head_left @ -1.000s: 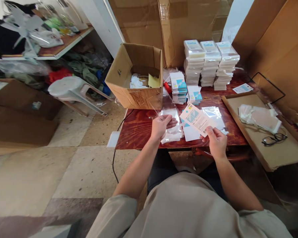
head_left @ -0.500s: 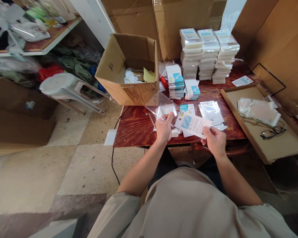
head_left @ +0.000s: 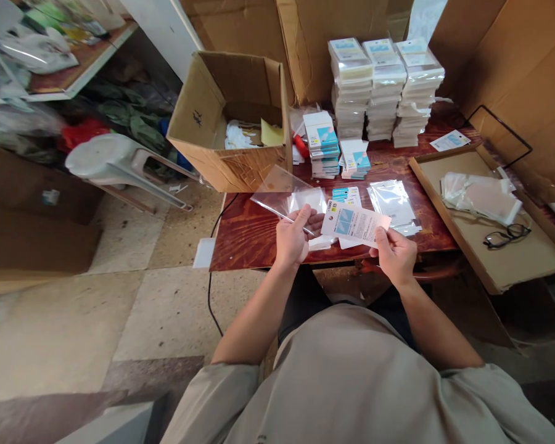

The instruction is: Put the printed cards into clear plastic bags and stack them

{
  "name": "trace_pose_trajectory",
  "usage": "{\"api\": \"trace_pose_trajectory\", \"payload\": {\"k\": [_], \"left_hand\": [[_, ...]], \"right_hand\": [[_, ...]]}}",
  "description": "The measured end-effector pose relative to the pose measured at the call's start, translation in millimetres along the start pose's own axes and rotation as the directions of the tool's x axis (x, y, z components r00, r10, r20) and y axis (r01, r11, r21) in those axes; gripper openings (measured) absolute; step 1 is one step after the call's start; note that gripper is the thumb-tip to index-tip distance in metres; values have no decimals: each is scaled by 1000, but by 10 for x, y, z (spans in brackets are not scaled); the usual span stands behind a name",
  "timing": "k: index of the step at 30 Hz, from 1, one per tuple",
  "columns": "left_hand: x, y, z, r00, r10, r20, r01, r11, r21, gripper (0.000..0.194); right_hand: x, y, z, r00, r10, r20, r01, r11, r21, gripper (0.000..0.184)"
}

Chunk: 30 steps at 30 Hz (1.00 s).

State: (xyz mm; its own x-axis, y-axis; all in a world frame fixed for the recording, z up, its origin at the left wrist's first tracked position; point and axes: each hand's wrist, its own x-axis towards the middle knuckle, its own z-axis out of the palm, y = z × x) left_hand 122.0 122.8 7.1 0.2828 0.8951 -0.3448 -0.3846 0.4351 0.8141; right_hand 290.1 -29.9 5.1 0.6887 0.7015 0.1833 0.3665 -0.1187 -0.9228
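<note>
My left hand (head_left: 295, 235) holds a clear plastic bag (head_left: 277, 188) between thumb and fingers; the bag stretches up and to the left over the table. In my right hand (head_left: 394, 251) is a printed card (head_left: 355, 223), pinched at its right end, its printed face towards me. The card's left end is close to my left fingers, outside the bag. Beneath lie more blue and white cards (head_left: 346, 196), partly covered by the held card. A pile of filled clear packets (head_left: 393, 203) rests just beyond my right hand.
Tall stacks of packets (head_left: 374, 92) stand at the back. Stacked cards (head_left: 322, 145) sit beside an open cardboard box (head_left: 231, 166). On the right, a shallow cardboard tray (head_left: 504, 271) holds clear bags (head_left: 481, 194) and eyeglasses (head_left: 507, 235). A white stool (head_left: 102, 157) stands left.
My left hand has moved slightly left, away from the card, and the clear bag has swung up and left with it. The card stays pinched in my right hand. The view has shifted a little.
</note>
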Motion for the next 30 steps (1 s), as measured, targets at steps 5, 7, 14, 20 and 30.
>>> {"api": "trace_pose_trajectory", "payload": {"k": [5, 7, 14, 20, 30], "left_hand": [[-30, -37, -3, 997, 72, -15, -72, 996, 43, 51], [-19, -76, 14, 993, 106, -44, -105, 994, 31, 50], [37, -64, 39, 979, 178, -98, -177, 984, 15, 44], [-15, -94, 72, 988, 149, -31, -149, 989, 0, 47], [159, -139, -134, 996, 60, 68, -62, 998, 26, 52]], "right_hand": [[-32, -11, 123, 992, 119, 49, -124, 985, 120, 57], [-32, -22, 198, 982, 174, 77, -186, 960, 207, 59], [135, -37, 199, 957, 185, 225, -251, 916, 314, 58], [160, -41, 188, 953, 141, 268, -214, 940, 267, 60], [506, 69, -23, 863, 130, 489, -214, 970, 120, 63]]}}
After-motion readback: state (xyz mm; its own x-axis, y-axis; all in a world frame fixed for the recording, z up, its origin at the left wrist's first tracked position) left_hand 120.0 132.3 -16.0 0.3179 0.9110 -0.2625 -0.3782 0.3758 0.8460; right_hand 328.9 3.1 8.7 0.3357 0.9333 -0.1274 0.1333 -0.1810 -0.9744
